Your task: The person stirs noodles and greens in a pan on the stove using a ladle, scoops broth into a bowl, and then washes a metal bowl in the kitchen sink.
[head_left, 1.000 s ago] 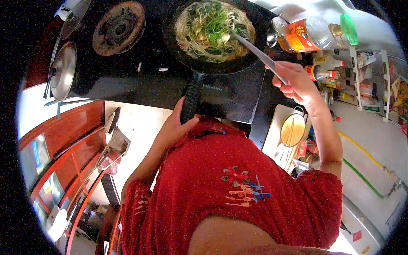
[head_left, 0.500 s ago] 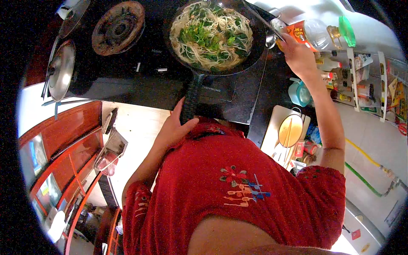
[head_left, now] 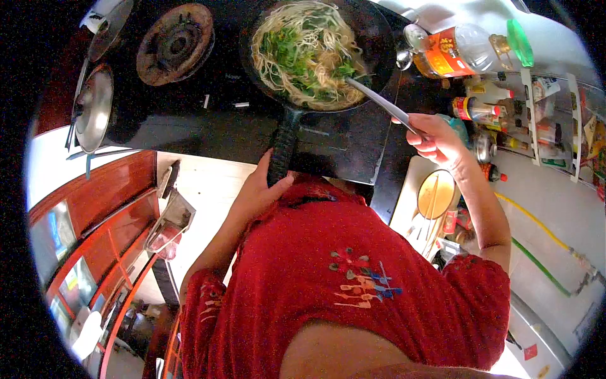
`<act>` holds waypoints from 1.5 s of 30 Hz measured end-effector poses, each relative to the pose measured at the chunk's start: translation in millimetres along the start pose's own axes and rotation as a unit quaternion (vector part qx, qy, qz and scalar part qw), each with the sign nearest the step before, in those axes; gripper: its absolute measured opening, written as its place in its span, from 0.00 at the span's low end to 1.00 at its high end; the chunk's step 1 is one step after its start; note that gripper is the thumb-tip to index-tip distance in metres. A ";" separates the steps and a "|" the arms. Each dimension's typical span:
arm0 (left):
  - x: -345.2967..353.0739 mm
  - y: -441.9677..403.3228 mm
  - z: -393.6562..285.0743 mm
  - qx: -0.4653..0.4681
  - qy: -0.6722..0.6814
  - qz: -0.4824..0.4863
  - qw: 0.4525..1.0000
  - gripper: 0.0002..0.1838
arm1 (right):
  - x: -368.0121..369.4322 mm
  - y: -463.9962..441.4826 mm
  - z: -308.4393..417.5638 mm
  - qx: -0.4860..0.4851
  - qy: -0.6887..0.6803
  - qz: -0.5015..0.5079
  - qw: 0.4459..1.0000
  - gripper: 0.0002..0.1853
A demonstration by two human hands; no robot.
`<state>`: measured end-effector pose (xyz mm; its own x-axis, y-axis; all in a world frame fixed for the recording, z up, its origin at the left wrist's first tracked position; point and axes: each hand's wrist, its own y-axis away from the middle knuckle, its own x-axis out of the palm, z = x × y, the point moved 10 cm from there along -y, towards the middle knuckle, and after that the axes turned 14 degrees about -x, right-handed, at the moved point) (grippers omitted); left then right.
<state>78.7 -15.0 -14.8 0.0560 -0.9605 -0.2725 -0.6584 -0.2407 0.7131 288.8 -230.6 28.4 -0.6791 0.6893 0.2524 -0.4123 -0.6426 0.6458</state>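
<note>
A dark frying pan sits on the black stove, full of pale noodles with chopped greens on and among them. Its wrapped black handle points toward my body, and my left hand is closed around the near end. With my right hand I grip a long metal spatula by its handle, to the right of the pan. The spatula slants down to the left into the noodles at the pan's right side, and its head is hidden there.
A rusty burner is left of the pan, and a metal lid stands farther left. On the right are an oil bottle, several sauce bottles on a rack, and a bowl with chopsticks across it.
My right hand has come down toward me from beside the oil bottle, and the spatula has swung into the noodles' right side. The noodles have shifted; my left hand stays on the handle.
</note>
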 end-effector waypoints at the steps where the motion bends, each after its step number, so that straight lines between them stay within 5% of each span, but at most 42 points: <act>1: 0.2 0.1 0.3 -0.006 -0.005 0.000 1.000 0.42 | 1.9 3.4 3.8 -0.006 0.005 -0.007 1.000 0.14; 5: 0.1 0.0 0.5 -0.023 -0.009 -0.001 1.000 0.41 | -6.0 10.3 27.2 -0.045 0.055 -0.024 0.997 0.15; 8: -1.1 0.0 0.5 -0.011 -0.015 -0.018 1.000 0.41 | -14.7 16.3 68.1 -0.114 0.262 -0.067 0.956 0.16; 14: -0.5 -0.2 2.0 -0.001 0.009 -0.014 1.000 0.40 | -1.3 23.7 138.0 -0.255 0.631 -0.155 0.716 0.18; 17: -1.8 0.4 1.6 -0.009 0.009 -0.010 1.000 0.40 | 31.5 21.7 152.0 -0.325 0.692 -0.164 0.624 0.17; 21: -3.4 2.9 -4.3 0.013 0.006 -0.026 1.000 0.40 | 56.2 4.4 149.5 -0.381 0.702 -0.140 0.585 0.16; 22: -3.1 2.8 -3.7 0.008 0.004 -0.027 1.000 0.40 | 63.2 0.8 147.6 -0.409 0.746 -0.147 0.505 0.17; 26: -2.2 3.6 -5.8 -0.021 -0.007 -0.018 1.000 0.40 | 60.1 -20.7 112.9 -0.406 0.792 -0.123 0.438 0.19; 45: -1.8 -1.8 5.1 -0.001 -0.020 -0.037 0.999 0.41 | 23.1 96.7 90.8 -0.275 0.793 -0.117 0.531 0.15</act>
<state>75.9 -12.0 -18.9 0.0731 -0.9338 -0.3502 -0.6518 -0.3105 0.6919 288.4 -246.5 162.1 -0.0481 -0.0968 -0.9941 -0.4170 -0.9024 0.1080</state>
